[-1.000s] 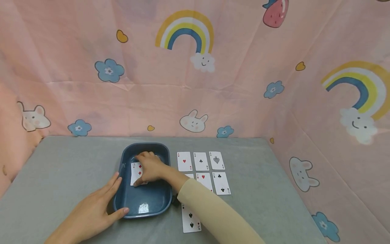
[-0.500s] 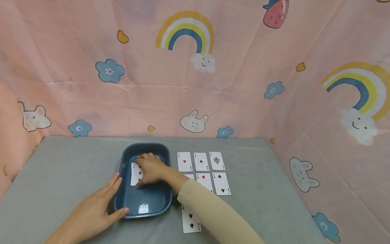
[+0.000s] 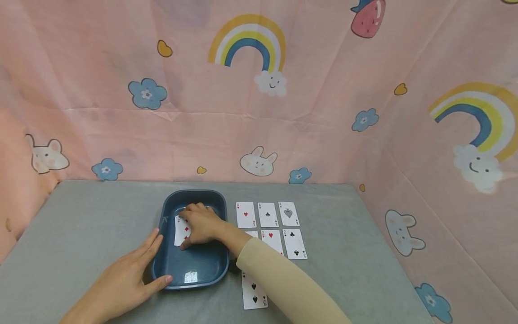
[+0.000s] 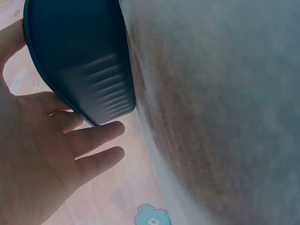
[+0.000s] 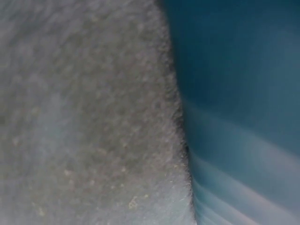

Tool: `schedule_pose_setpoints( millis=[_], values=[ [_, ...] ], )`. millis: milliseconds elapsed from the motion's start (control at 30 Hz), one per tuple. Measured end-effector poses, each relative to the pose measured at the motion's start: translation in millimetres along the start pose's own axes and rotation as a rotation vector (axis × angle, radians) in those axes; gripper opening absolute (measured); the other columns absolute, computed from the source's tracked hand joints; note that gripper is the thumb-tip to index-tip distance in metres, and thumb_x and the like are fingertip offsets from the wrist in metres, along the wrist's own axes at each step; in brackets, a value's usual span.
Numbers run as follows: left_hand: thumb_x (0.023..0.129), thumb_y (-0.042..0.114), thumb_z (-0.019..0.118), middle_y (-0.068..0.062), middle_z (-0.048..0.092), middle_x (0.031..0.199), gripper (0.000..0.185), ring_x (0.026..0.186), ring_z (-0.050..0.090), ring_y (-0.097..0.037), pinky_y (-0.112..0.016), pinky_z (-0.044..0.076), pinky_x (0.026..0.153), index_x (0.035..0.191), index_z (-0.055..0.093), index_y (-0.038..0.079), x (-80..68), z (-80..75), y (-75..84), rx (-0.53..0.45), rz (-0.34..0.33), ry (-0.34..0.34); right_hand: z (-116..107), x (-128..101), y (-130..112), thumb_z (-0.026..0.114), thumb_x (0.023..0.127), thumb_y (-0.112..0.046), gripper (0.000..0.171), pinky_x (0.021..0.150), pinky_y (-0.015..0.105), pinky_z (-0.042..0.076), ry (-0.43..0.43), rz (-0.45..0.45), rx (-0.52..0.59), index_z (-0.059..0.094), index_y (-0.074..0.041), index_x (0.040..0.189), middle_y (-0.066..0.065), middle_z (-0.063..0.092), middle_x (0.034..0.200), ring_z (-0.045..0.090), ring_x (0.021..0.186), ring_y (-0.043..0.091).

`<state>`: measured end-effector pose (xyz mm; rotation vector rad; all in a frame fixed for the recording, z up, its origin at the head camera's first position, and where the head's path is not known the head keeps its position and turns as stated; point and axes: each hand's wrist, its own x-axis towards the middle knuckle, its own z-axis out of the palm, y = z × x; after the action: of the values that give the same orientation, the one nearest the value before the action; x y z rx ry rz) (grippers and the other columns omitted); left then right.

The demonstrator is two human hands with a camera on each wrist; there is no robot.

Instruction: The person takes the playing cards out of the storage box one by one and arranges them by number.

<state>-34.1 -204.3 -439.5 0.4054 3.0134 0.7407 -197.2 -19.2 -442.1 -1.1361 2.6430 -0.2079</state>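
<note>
A dark blue tray [image 3: 194,270] sits on the grey bench [image 3: 81,225], and both hands are at it. The left hand [image 3: 121,283] lies flat and relaxed against the tray's near left corner, fingers straight, the thumb along the front wall and the fingers up the left side; the left wrist view shows the same open palm [image 4: 37,154] beside the tray's ribbed outer wall [image 4: 93,70]. The right hand [image 3: 202,222], in a pale yellow sleeve [image 3: 279,283], reaches across into the tray and rests on a diamond card [image 3: 180,229] lying face up on the tray floor, fingers curled down over it; whether they actually pinch the card cannot be told. To the right of the tray, face-up cards lie in rows on the bench: three aces [image 3: 267,214] at the back, twos [image 3: 294,243] in front of them, and a three of spades [image 3: 253,290] nearest the person.
</note>
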Motion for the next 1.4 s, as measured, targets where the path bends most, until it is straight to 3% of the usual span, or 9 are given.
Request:
schedule_pose_setpoints(
  millis=[267,700,1000,1233,1400],
  values=[
    [0.091,0.070,0.068,-0.020,0.034,0.167,0.102,0.132,0.058,-0.045,-0.063,0.052,0.096,0.159,0.041,-0.002,0.0,-1.3,1.3,0.006,0.009,0.011,-1.5,-1.0,0.2,0.089,0.081,-0.049,0.083,0.107,0.036,0.044,0.010,-0.019,-0.025,0.058,-0.015,0.150,-0.001,0.057,0.148,0.051,0.126,0.013],
    [0.091,0.072,0.065,-0.021,0.033,0.167,0.103,0.135,0.055,-0.045,-0.064,0.050,0.099,0.158,0.041,-0.003,1.2,-0.7,1.4,0.003,0.013,0.008,2.3,0.2,1.2,0.094,0.074,-0.049,0.089,0.101,0.031,0.045,0.036,0.027,-0.016,0.059,-0.016,0.149,0.003,0.058,0.143,0.050,0.121,0.015],
    [0.092,0.071,0.066,-0.020,0.033,0.167,0.102,0.136,0.054,-0.045,-0.065,0.050,0.098,0.159,0.040,-0.002,0.2,1.4,-0.8,0.001,0.022,0.021,2.5,0.1,-0.2,0.096,0.073,-0.049,0.095,0.110,0.035,0.045,0.059,0.011,0.007,0.053,-0.016,0.151,0.003,0.058,0.143,0.052,0.126,0.015],
    [0.091,0.072,0.065,-0.020,0.033,0.168,0.103,0.136,0.054,-0.046,-0.065,0.049,0.099,0.159,0.040,-0.002,0.3,0.4,-0.4,0.000,0.014,0.014,1.5,-1.0,0.1,0.096,0.076,-0.038,0.092,0.078,0.019,0.047,0.028,0.010,0.125,0.052,-0.014,0.152,0.005,0.061,0.128,0.056,0.092,0.008],
    [0.091,0.073,0.065,-0.020,0.033,0.167,0.103,0.135,0.055,-0.047,-0.066,0.049,0.098,0.158,0.041,-0.002,0.3,-0.5,0.8,0.003,0.009,0.010,0.6,-1.8,0.2,0.091,0.075,-0.040,0.089,0.076,0.020,0.047,-0.021,0.000,0.098,0.054,-0.013,0.151,0.005,0.060,0.131,0.056,0.091,0.007]
  ],
)
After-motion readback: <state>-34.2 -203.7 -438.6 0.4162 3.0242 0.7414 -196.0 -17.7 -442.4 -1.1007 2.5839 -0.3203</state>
